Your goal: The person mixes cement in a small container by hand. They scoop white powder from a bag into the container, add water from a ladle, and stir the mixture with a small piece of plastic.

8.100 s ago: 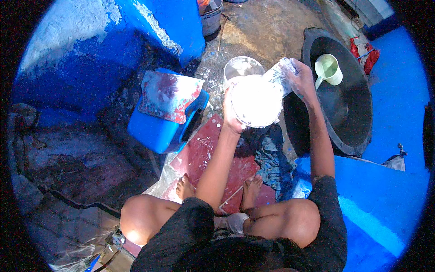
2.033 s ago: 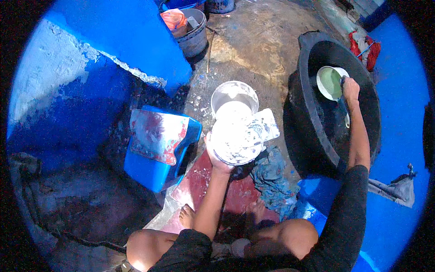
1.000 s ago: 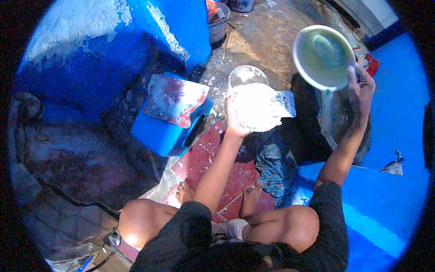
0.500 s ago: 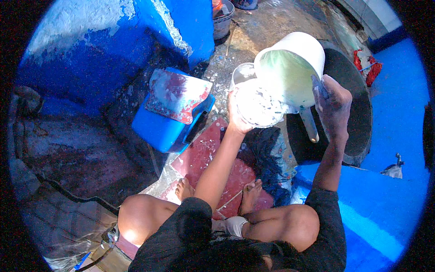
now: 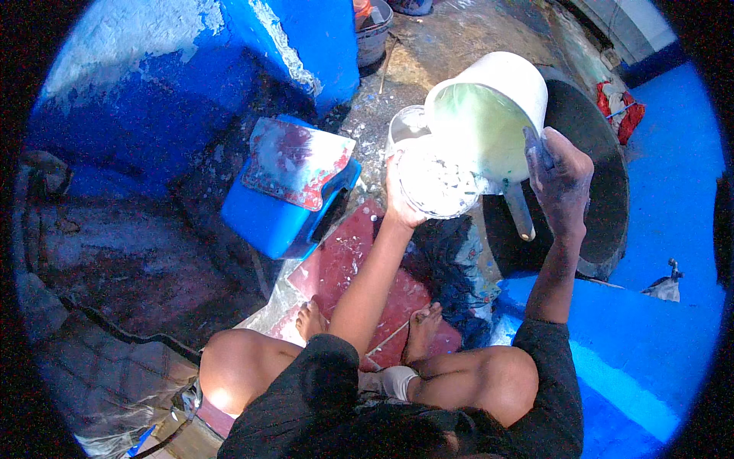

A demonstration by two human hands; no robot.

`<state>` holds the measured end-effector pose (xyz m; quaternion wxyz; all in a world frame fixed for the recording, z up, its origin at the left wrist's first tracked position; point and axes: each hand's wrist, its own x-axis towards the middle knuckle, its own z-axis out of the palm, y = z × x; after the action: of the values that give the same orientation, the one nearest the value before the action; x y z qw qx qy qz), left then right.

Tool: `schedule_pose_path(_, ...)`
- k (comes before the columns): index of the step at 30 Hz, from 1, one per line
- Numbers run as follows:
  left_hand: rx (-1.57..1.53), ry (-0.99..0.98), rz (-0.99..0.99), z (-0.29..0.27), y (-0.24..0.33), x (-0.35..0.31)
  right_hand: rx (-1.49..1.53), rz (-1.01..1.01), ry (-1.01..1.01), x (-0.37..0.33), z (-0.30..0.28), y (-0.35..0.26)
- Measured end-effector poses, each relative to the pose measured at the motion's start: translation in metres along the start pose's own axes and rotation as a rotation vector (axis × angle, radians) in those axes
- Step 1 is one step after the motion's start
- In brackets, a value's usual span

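Seen from the head camera, a seated person in dark clothing works in hard sunlight over red tiles (image 5: pixel 325 256), steadying a white tub (image 5: pixel 434 216) in front of the shins. The left hand (image 5: pixel 403 200) cups the tub's near left side, its fingers mostly hidden against the wall, so their exact set cannot be told. The right hand (image 5: pixel 564 177) grasps a pale dipper (image 5: pixel 493 118) by its rim and side, fingers bent around the edge, while the dipper's handle (image 5: pixel 520 210) hangs free below. The dipper stands tilted, its mouth facing the tub and overlapping its right edge; inside the tub lies lumpy white matter (image 5: pixel 443 180), bleached by glare. The step in hand appears to be adding liquid from dipper to tub, though no stream can be made out. The next move seems to call for a steady left hold and a measured tilt, with the dipper levelled once enough is in. Just beyond the tub is a white pail (image 5: pixel 401 115); to the right sits a large black basin (image 5: pixel 592 153), partly behind the dipper. At left, a paint-stained board (image 5: pixel 298 161) rests on a blue container (image 5: pixel 264 222).
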<state>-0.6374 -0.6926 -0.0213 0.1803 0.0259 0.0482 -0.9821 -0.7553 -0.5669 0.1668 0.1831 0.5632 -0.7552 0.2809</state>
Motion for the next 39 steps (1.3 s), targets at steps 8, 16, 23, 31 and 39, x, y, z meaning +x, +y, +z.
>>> schedule_pose_path(8, 0.017, -0.009, -0.003, -0.001, 0.0, 0.002, -0.06, -0.038, 0.034, -0.001, 0.0, 0.004)
schedule_pose_path(16, 0.073, 0.112, 0.096, -0.006, 0.004, -0.007, 0.688, 0.748, 0.116, -0.004, -0.031, 0.125)
schedule_pose_path(23, 0.211, 0.228, 0.195, -0.014, 0.015, -0.016, 0.776, 1.142, 0.279, -0.115, -0.045, 0.344)
schedule_pose_path(31, 0.145, 0.149, 0.166, -0.008, 0.022, -0.021, -0.022, 1.18, 0.145, -0.22, 0.055, 0.438)
schedule_pose_path(39, 0.149, 0.171, 0.184, -0.005, 0.011, -0.017, 0.394, 0.54, 0.008, -0.038, 0.031, 0.163)
